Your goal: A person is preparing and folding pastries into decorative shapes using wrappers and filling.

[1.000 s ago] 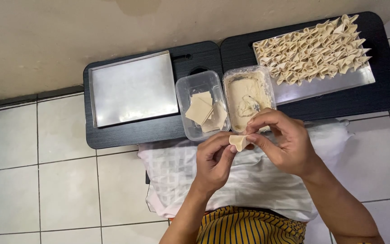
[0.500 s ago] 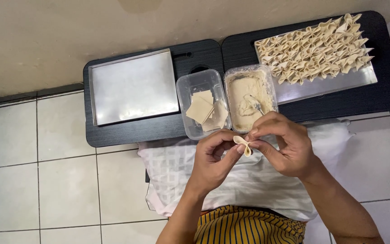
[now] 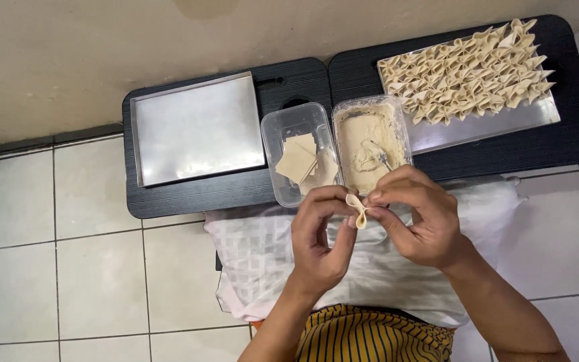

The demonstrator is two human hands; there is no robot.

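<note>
Your left hand (image 3: 319, 245) and right hand (image 3: 417, 214) meet above the white checked cloth (image 3: 256, 255) on your lap, and between them you pinch a folded dumpling wrapper (image 3: 357, 210): each hand's grip is pressed together on it, thumb and fingertips closed on opposite sides of the small pale fold. The wrapper hangs in the air just in front of the near edge of the low black table (image 3: 189, 194), touching nothing but your fingers. Right behind your hands stand two clear plastic tubs side by side: the left one (image 3: 283, 131) holds a few flat square wrappers (image 3: 299, 161), the right one (image 3: 403, 117) holds beige filling (image 3: 356, 137) with a spoon (image 3: 378, 153) resting in it. At the left of the table lies an empty metal tray (image 3: 196, 127). At the right, a second metal tray (image 3: 490, 124) carries rows of finished folded dumplings (image 3: 467, 70), packed close together.
</note>
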